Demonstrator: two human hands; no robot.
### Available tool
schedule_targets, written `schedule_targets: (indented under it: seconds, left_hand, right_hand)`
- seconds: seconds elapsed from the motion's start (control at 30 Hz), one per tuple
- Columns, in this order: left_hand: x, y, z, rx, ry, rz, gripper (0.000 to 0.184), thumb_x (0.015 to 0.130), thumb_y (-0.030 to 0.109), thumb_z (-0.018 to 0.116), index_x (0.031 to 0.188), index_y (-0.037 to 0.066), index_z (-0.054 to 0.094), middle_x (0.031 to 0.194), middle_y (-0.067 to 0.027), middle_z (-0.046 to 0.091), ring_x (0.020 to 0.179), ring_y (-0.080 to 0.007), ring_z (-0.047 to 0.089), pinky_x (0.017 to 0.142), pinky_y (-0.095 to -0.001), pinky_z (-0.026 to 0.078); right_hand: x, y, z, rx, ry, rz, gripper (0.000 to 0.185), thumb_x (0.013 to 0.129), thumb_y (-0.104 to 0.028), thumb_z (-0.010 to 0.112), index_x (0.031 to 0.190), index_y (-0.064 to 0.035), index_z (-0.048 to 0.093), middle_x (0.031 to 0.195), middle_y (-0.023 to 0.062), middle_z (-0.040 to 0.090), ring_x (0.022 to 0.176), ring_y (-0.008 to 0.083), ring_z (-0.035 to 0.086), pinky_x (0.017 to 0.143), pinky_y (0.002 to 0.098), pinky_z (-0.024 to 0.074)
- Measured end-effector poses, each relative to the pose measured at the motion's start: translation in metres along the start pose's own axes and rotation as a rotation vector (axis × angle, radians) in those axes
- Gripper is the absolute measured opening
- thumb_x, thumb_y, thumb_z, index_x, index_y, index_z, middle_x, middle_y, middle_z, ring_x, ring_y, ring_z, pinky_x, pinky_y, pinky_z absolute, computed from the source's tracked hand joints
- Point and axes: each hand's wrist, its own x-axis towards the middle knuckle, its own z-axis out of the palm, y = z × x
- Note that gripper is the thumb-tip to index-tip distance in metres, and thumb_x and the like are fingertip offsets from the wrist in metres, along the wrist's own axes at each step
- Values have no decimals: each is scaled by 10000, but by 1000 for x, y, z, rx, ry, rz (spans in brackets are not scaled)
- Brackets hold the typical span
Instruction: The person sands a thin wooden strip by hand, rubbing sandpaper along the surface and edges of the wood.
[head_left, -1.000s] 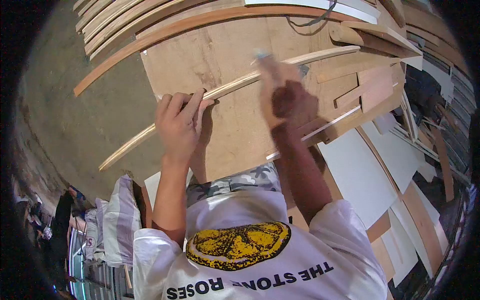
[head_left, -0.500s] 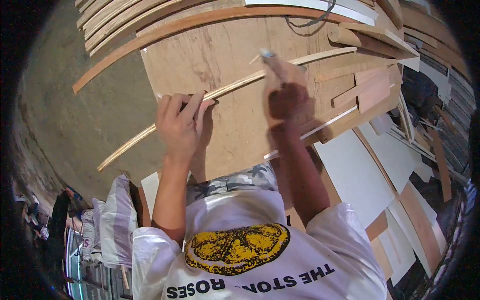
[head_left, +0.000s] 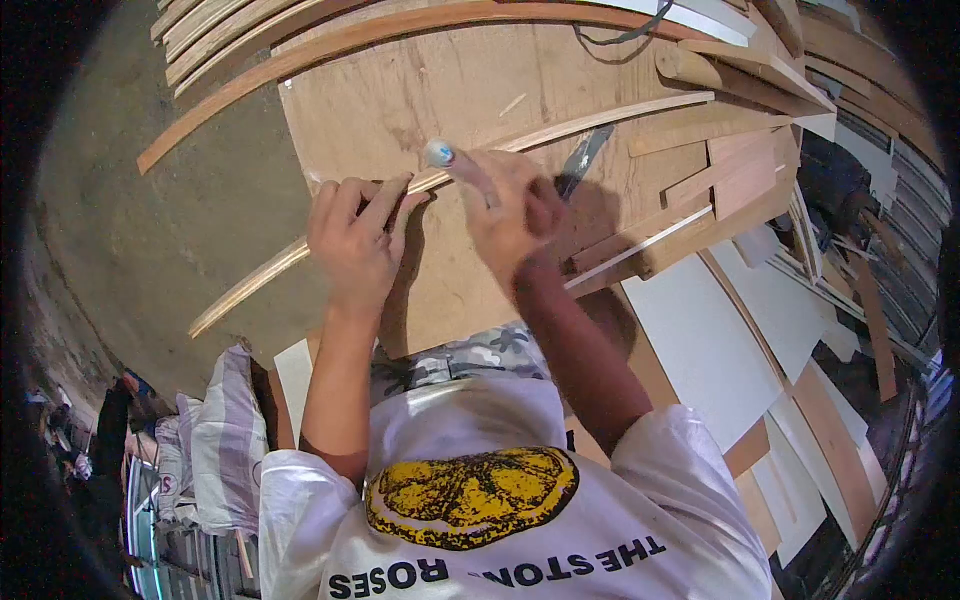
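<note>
A long, narrow wooden strip (head_left: 570, 127) lies across the plywood board (head_left: 450, 270), its left end jutting past the board's edge. My left hand (head_left: 352, 238) pinches the strip near that edge, thumb and fingers closed around it. My right hand (head_left: 508, 205) is beside the strip, fingers curled, slightly blurred. A blue-and-white wrapping (head_left: 440, 153) covers the tip of its extended digit, which reaches over the strip. Behind the curled fingers sticks out a flat grey metal blade (head_left: 585, 160); its held part is hidden. A small wood sliver (head_left: 513, 104) lies beyond the strip.
A reddish wooden strip (head_left: 330, 56) and several stacked strips (head_left: 225, 40) curve along the far side. Wood offcuts (head_left: 745, 175) and a rounded wooden piece (head_left: 690, 70) lie at the board's right. White panels (head_left: 700, 350) lean at lower right; a sack (head_left: 228, 440) stands at lower left.
My right hand has moved left and toward me along the strip, closer to my left hand. The grey blade now shows behind it. My left hand keeps its grip on the strip.
</note>
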Motion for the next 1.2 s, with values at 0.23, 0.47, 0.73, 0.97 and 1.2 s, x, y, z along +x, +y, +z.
schedule_targets:
  seconds: [0.23,0.47,0.73,0.97,1.2]
  left_hand:
    - [-2,2,1,-22,11,-23,259,790,225,946,1012,125,858,777,-17,602,720,-216,523,654,-382,445]
    - [1,0,0,-27,26,19,265,779,221,947,1006,121,857,771,-26,594,721,-219,529,655,-382,439]
    - [1,-1,1,-41,18,20,270,769,216,960,996,115,854,762,-30,595,712,-223,541,652,-390,448]
    - [-2,4,1,-50,9,-29,289,771,192,970,1032,114,873,766,-41,598,697,-228,548,652,-387,470]
    - [-1,0,2,-19,23,-6,263,773,229,959,988,121,853,748,-22,572,712,-217,522,649,-387,436]
  right_hand:
    - [13,-10,-40,-223,-220,364,249,959,-222,734,1183,-139,803,1129,129,804,1055,309,762,910,440,594]
    - [-10,29,12,477,79,371,243,970,-265,734,1135,-103,807,1083,150,798,999,350,759,888,419,592]
    - [7,-8,-3,-31,-60,166,251,1011,-313,711,1092,-106,829,922,142,773,726,381,714,692,472,586]
    - [20,-13,-38,-259,78,291,286,1002,-334,705,1070,-74,806,963,169,782,927,362,776,814,474,602]
    - [22,-8,-32,-7,84,171,208,1025,-259,700,1139,-177,854,991,133,796,934,349,759,820,471,599]
